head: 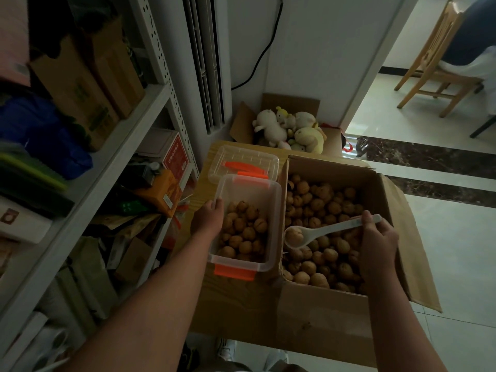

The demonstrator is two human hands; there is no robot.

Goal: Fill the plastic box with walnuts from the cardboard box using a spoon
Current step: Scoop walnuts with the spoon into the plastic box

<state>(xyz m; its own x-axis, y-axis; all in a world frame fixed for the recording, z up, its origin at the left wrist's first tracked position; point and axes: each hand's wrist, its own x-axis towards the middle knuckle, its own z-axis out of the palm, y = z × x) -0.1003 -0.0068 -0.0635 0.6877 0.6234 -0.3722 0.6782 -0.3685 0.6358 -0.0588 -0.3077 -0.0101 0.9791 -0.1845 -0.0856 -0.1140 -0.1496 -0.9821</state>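
A clear plastic box (249, 185) with orange latches stands on a small wooden table, about half full of walnuts (243, 232). My left hand (208, 218) grips its left rim. To its right an open cardboard box (322, 165) holds many walnuts (326, 253). My right hand (377, 244) holds a white spoon (326, 232) by the handle above the cardboard box. One walnut (294, 236) lies in the spoon's bowl, near the cardboard box's left wall.
The clear lid (243, 163) with orange clips lies behind the plastic box. A metal shelf unit (150, 108) packed with boxes stands at left. A carton of plush toys (288, 130) sits beyond the table. A wooden chair (434, 65) stands far right on tiled floor.
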